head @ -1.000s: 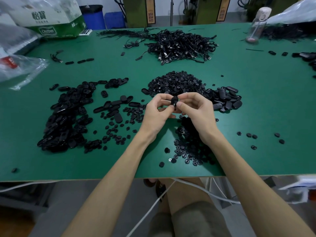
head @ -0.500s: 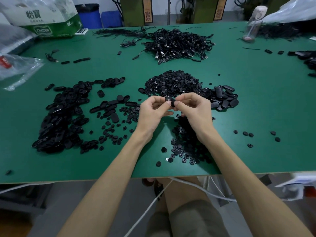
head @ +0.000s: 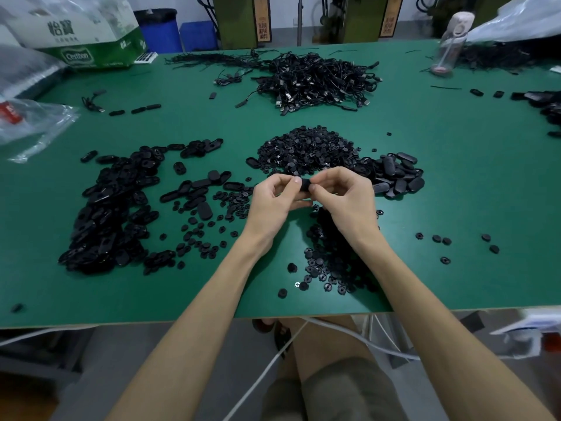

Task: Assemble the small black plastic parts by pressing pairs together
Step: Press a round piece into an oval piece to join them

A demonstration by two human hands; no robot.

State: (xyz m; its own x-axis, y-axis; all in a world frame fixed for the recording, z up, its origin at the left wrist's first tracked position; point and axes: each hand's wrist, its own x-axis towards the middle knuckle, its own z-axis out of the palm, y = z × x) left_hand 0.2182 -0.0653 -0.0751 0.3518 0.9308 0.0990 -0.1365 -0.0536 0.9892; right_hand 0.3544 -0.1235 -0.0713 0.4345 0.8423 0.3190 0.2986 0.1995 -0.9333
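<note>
Head view: I am pinching a black part (head: 304,186) between my left hand (head: 274,202) and right hand (head: 343,199). Misaligned halves risk popping free, falling into the loose pile (head: 331,256) beneath my right wrist.

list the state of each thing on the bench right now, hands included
left hand: fingertips pinched on the black part
right hand: fingertips pinched on the same part
black part: held between both hands, above the table
pile of oval pieces: loose heap on the table, left
pile of small round pieces: loose heap behind the hands
cable pile: tangled, far side
clear bottle: upright, cap on
</note>
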